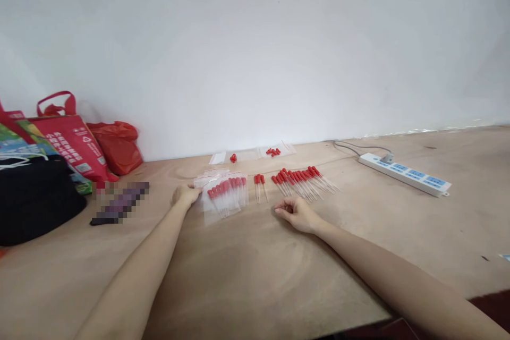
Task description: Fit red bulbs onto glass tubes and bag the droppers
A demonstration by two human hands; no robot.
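Observation:
My left hand (pixel 186 195) is at the left edge of the clear zip bags (pixel 213 215), its fingers closed on that edge. Red-bulbed droppers (pixel 225 186) with thin clear tubes lie in or on these overlapping bags; which, I cannot tell. Two or three loose droppers (pixel 260 179) lie just right of the bags. Farther right, a fanned row of several droppers (pixel 297 176) has its bulbs pointing away from me. Just in front of that row, my right hand (pixel 297 213) rests with its fingers loosely curled together. Nothing shows between them.
Behind the droppers, small red rubber bulbs (pixel 273 152) lie on a clear bag (pixel 287 147), with more bulbs (pixel 233 158) to their left. A white power strip (pixel 404 174) with a grey cable is at right. A pixelated dark object (pixel 121 203), black hat (pixel 37 196) and red bags (pixel 115 146) are at left.

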